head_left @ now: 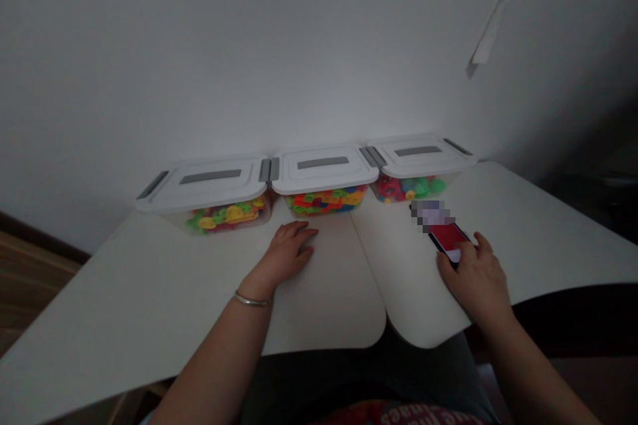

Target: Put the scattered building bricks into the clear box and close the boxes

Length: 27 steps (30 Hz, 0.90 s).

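Note:
My left hand lies palm down on the white table, fingers loosely together, holding nothing, just in front of the middle box. A thin bracelet circles that wrist. My right hand rests on the right table top with its fingers on the near end of a phone that lies flat with a red screen lit. Three clear plastic boxes with white lids and grey latches stand in a row against the wall: left box, middle box, right box. Each holds several bright plastic toy pieces.
Two white table tops meet with a curved gap between them near my body. A pale wall rises right behind the boxes. A dark area lies past the table's right edge.

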### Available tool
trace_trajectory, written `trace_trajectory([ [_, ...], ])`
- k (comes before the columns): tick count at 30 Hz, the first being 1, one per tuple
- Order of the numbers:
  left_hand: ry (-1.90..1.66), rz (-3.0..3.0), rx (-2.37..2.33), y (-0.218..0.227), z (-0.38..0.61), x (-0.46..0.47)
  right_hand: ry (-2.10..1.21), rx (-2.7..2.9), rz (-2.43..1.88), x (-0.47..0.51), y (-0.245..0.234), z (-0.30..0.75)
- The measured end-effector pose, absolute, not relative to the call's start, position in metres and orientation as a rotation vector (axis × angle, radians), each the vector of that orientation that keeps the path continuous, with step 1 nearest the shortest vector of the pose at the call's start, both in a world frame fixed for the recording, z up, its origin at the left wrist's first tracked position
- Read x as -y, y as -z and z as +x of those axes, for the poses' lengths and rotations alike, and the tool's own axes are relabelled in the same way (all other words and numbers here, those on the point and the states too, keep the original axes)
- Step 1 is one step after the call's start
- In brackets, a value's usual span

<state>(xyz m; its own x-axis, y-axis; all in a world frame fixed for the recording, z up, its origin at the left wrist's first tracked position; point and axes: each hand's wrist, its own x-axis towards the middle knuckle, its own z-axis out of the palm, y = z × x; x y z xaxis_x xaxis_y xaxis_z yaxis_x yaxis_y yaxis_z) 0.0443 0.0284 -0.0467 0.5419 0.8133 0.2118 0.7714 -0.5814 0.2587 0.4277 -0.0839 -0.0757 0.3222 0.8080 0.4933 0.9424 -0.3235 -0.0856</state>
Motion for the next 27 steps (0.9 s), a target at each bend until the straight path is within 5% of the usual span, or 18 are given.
trace_trajectory([
  [27,-0.497,2.656,-1.347,0.0477,0.0447,-0.0299,0.555,1.570,-2.179,0.0840,0.0777,0.4286],
])
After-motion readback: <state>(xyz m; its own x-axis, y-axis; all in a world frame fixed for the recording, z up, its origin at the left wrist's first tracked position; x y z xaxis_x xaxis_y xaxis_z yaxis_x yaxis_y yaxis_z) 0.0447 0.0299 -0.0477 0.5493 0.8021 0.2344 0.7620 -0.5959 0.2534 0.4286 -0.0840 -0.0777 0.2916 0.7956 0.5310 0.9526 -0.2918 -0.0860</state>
